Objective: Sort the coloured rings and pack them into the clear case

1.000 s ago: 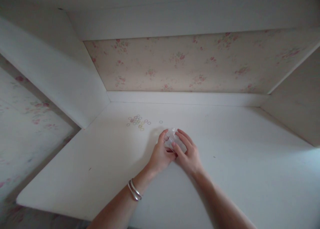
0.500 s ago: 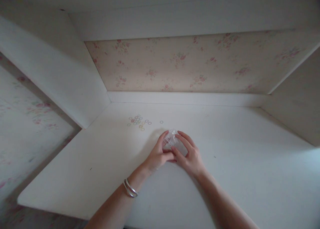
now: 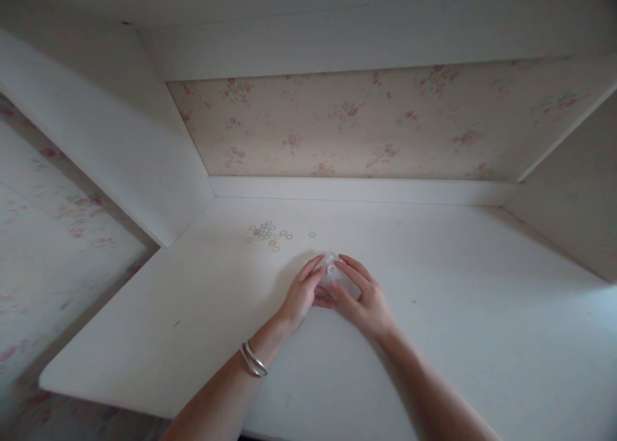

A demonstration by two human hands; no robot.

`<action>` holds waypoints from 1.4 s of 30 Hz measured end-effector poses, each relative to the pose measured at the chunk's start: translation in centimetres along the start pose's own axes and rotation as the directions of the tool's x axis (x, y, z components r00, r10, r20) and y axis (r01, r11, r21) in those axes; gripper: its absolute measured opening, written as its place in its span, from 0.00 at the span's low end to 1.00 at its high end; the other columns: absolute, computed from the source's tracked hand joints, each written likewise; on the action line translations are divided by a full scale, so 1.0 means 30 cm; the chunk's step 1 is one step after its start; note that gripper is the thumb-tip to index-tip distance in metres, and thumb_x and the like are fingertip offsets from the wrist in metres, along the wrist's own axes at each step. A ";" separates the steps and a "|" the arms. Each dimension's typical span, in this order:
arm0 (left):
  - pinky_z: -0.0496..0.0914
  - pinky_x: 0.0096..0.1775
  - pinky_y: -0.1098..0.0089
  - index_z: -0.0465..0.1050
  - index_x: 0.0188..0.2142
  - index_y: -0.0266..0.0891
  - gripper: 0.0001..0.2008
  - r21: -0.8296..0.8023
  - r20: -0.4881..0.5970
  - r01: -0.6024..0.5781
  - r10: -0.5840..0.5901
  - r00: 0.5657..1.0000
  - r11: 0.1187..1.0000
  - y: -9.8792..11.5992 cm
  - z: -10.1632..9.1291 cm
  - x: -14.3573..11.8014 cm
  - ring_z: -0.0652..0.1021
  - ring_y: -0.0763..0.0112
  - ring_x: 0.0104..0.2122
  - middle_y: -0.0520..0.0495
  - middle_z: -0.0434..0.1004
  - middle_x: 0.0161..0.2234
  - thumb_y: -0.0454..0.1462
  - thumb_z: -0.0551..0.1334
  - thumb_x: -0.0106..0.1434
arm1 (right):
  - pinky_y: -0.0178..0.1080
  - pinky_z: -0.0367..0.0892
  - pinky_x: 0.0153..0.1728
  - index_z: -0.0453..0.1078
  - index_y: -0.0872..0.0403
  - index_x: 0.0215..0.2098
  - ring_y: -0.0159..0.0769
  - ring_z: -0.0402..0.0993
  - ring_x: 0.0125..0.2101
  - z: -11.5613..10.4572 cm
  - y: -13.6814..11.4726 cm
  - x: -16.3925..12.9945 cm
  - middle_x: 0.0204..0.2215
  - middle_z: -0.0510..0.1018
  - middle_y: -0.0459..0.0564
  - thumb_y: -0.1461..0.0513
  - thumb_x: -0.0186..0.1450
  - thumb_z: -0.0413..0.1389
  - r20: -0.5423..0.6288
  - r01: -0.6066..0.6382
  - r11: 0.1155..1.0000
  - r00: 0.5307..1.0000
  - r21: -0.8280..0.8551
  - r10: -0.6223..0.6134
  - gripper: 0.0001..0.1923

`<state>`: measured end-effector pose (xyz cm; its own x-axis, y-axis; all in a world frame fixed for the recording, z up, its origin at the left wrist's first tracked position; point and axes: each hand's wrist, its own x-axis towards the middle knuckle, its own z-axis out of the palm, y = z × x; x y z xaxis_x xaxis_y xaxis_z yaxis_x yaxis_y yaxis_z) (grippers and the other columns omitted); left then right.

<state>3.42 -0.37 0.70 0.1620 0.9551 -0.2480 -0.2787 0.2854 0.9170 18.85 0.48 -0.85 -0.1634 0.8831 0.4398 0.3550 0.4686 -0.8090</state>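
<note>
Here both hands meet over a small clear plastic piece (image 3: 333,275) that lies low on the white surface (image 3: 457,312), near its middle. The left hand (image 3: 299,294) cups it from the left with fingers curved and the thumb tucked under; the right hand (image 3: 364,293) lies across its top and right side, fingers spread flat. Both are closed loosely about it. What exactly it is, a little bag or a thin case, cannot be told, since it is see-through and mostly covered.

The likeliest trouble, as I judge it, is slipping: the piece is slick and pale against a pale top, and a squeeze from one side alone could shoot it out from under the fingers. A scatter of small coloured rings (image 3: 268,233) lies up and to the left, apart from the hands, with one stray ring (image 3: 312,234) nearer. A sweep of the left wrist, which wears a silver bangle (image 3: 253,360), could brush them about or push some toward the left edge. If the clear piece holds anything loose, pressing it could spill that too.

Against the earlier frames, the piece sits lower and flatter now; a second ago it stood raised between the fingertips. The hands have settled down onto it, and the rings have not moved.
</note>
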 end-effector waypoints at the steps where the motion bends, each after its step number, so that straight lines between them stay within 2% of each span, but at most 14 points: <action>1: 0.76 0.29 0.64 0.59 0.59 0.46 0.27 -0.003 0.007 -0.010 0.010 1.000 1.000 0.000 -0.002 0.000 0.78 0.67 0.29 0.44 0.75 0.44 0.47 0.58 0.62 | 0.47 0.67 0.49 0.70 0.50 0.52 0.44 0.69 0.50 -0.001 0.004 0.004 0.52 0.71 0.55 0.52 0.62 0.55 0.006 -0.092 0.993 0.996 0.068 0.092 0.22; 4: 0.76 0.27 0.65 0.59 0.58 0.45 0.25 0.000 0.014 -0.027 0.027 1.000 1.000 0.002 -0.005 -0.003 0.80 0.65 0.32 0.43 0.74 0.46 0.46 0.57 0.62 | 0.42 0.71 0.39 0.67 0.54 0.55 0.40 0.74 0.38 0.000 0.025 0.014 0.41 0.78 0.54 0.48 0.63 0.51 0.042 -0.375 0.886 0.925 0.273 0.378 0.27; 6: 0.76 0.26 0.66 0.59 0.57 0.44 0.24 0.015 0.016 -0.031 0.030 0.999 0.999 0.004 -0.004 -0.004 0.80 0.64 0.33 0.42 0.73 0.46 0.46 0.57 0.62 | 0.39 0.70 0.34 0.68 0.56 0.53 0.38 0.74 0.34 0.001 0.039 0.017 0.36 0.79 0.52 0.46 0.63 0.51 0.107 -0.451 0.819 0.890 0.355 0.444 0.28; 10: 0.75 0.23 0.68 0.60 0.55 0.45 0.22 0.056 0.020 -0.034 0.033 0.999 0.998 0.006 0.000 -0.006 0.80 0.64 0.33 0.43 0.73 0.45 0.46 0.56 0.63 | 0.36 0.67 0.31 0.74 0.57 0.44 0.35 0.71 0.30 -0.002 0.043 0.016 0.30 0.78 0.50 0.46 0.63 0.51 0.163 -0.430 0.818 0.902 0.381 0.399 0.25; 14: 0.74 0.21 0.70 0.62 0.51 0.44 0.22 0.133 -0.018 -0.046 0.049 0.999 0.990 0.007 0.001 -0.005 0.80 0.65 0.31 0.45 0.73 0.42 0.51 0.55 0.62 | 0.35 0.64 0.30 0.75 0.57 0.42 0.34 0.70 0.29 -0.010 0.025 0.019 0.29 0.78 0.49 0.47 0.61 0.54 0.156 -0.423 0.839 0.906 0.341 0.394 0.24; 17: 0.72 0.19 0.72 0.64 0.44 0.40 0.22 0.190 -0.037 -0.059 0.067 0.997 0.980 0.011 -0.002 -0.003 0.79 0.69 0.26 0.46 0.73 0.39 0.54 0.54 0.61 | 0.35 0.63 0.31 0.75 0.58 0.41 0.34 0.69 0.29 -0.017 0.016 0.022 0.29 0.78 0.50 0.48 0.60 0.56 0.187 -0.440 0.820 0.898 0.367 0.398 0.22; 22: 0.66 0.15 0.78 0.68 0.41 0.37 0.22 0.254 0.131 -0.091 0.059 0.990 0.963 0.005 -0.003 -0.005 0.76 0.73 0.20 0.50 0.72 0.30 0.53 0.56 0.61 | 0.34 0.63 0.28 0.71 0.55 0.47 0.35 0.71 0.30 -0.031 0.007 0.023 0.31 0.78 0.51 0.47 0.59 0.57 0.271 -0.516 0.766 0.856 0.382 0.441 0.25; 25: 0.63 0.14 0.79 0.69 0.39 0.36 0.22 0.290 0.187 -0.117 0.063 0.980 0.950 -0.006 -0.001 -0.005 0.75 0.75 0.18 0.50 0.72 0.29 0.53 0.56 0.61 | 0.33 0.61 0.26 0.74 0.56 0.41 0.34 0.70 0.28 -0.038 -0.002 0.024 0.30 0.78 0.50 0.47 0.60 0.55 0.305 -0.513 0.803 0.850 0.302 0.429 0.23; 28: 0.63 0.14 0.78 0.70 0.39 0.35 0.22 0.312 0.185 -0.109 0.052 0.981 0.944 -0.014 0.000 -0.004 0.74 0.76 0.18 0.50 0.72 0.29 0.53 0.56 0.61 | 0.33 0.60 0.24 0.76 0.57 0.35 0.32 0.68 0.25 -0.041 -0.015 0.025 0.27 0.77 0.49 0.46 0.61 0.53 0.325 -0.497 0.827 0.853 0.264 0.409 0.23; 33: 0.64 0.16 0.77 0.69 0.45 0.36 0.24 0.308 0.157 -0.126 0.080 0.984 0.943 -0.015 0.005 -0.002 0.75 0.75 0.20 0.45 0.74 0.36 0.53 0.56 0.61 | 0.32 0.57 0.21 0.76 0.57 0.34 0.31 0.65 0.22 -0.047 -0.018 0.032 0.23 0.75 0.48 0.45 0.60 0.54 0.279 -0.513 0.810 0.852 0.283 0.442 0.24; 35: 0.66 0.17 0.76 0.66 0.50 0.37 0.26 0.267 0.116 -0.096 0.066 0.991 0.959 -0.009 0.006 -0.005 0.76 0.75 0.22 0.43 0.74 0.41 0.53 0.56 0.61 | 0.32 0.56 0.20 0.76 0.57 0.34 0.30 0.63 0.21 -0.062 -0.002 0.041 0.22 0.74 0.47 0.45 0.59 0.55 0.181 -0.524 0.794 0.852 0.309 0.491 0.24; 37: 0.68 0.20 0.75 0.59 0.56 0.39 0.30 0.216 0.089 -0.040 0.021 0.996 0.975 -0.003 0.007 -0.008 0.77 0.74 0.24 0.40 0.71 0.45 0.52 0.59 0.60 | 0.32 0.55 0.19 0.75 0.57 0.34 0.30 0.62 0.20 -0.084 0.024 0.051 0.22 0.73 0.47 0.44 0.58 0.56 0.036 -0.522 0.779 0.838 0.346 0.545 0.25; 39: 0.70 0.22 0.74 0.52 0.60 0.39 0.35 0.192 0.112 -0.001 -0.021 0.994 0.981 0.000 0.007 -0.012 0.78 0.72 0.25 0.38 0.71 0.46 0.51 0.61 0.58 | 0.32 0.52 0.17 0.74 0.57 0.33 0.28 0.59 0.18 -0.106 0.051 0.057 0.20 0.72 0.46 0.43 0.57 0.56 -0.059 -0.517 0.769 0.814 0.376 0.577 0.25; 42: 0.69 0.23 0.74 0.52 0.60 0.36 0.37 0.215 0.150 0.001 -0.034 0.988 0.977 -0.006 0.006 -0.010 0.78 0.71 0.27 0.38 0.73 0.43 0.51 0.62 0.58 | 0.32 0.50 0.15 0.74 0.57 0.33 0.27 0.56 0.15 -0.119 0.070 0.057 0.18 0.70 0.45 0.43 0.57 0.56 -0.032 -0.521 0.768 0.819 0.373 0.572 0.25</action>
<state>3.59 -0.71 0.67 0.3120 0.9220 -0.2293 -0.0683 0.2625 0.9625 22.61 2.89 -0.41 0.0990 0.9910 -0.0900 0.0144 -0.0918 -0.9957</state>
